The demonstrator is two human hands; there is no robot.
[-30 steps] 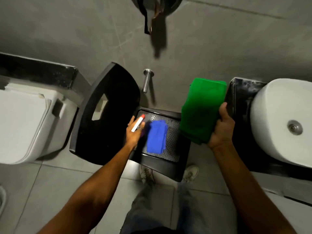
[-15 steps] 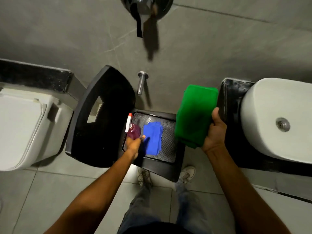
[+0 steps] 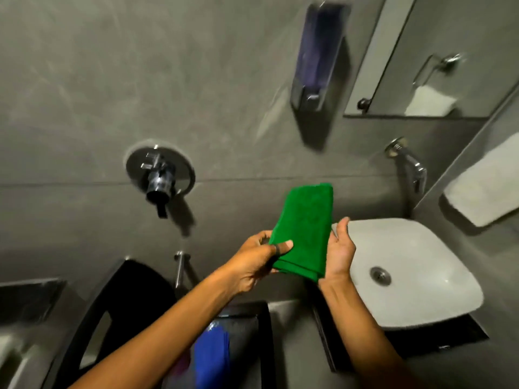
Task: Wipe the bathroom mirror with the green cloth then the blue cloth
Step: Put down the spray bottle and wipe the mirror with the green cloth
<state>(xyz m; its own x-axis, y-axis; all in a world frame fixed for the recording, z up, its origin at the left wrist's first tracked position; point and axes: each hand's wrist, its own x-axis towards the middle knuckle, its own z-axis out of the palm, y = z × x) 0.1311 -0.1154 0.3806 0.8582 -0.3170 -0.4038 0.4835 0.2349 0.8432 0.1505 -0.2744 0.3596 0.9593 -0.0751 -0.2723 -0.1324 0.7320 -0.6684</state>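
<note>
Both hands hold the folded green cloth [image 3: 304,228] upright in front of the grey wall. My left hand [image 3: 257,261] pinches its lower left edge with the thumb on top. My right hand [image 3: 338,248] supports its right side with the palm. The blue cloth [image 3: 212,357] lies on the seat of the black chair [image 3: 120,310] below my left forearm, partly hidden by it. The mirror [image 3: 438,51] hangs on the wall at the upper right, its lower left corner in view.
A white basin [image 3: 415,276] sits on a dark counter at right, with a chrome tap [image 3: 410,167] above it. A soap dispenser [image 3: 320,57] and a round chrome valve [image 3: 160,171] are on the wall. A white towel [image 3: 488,189] hangs at far right.
My left hand let go of the spray bottle on the chair and rose to grip the green cloth. The view tilted up and right, bringing the mirror and dispenser into sight.
</note>
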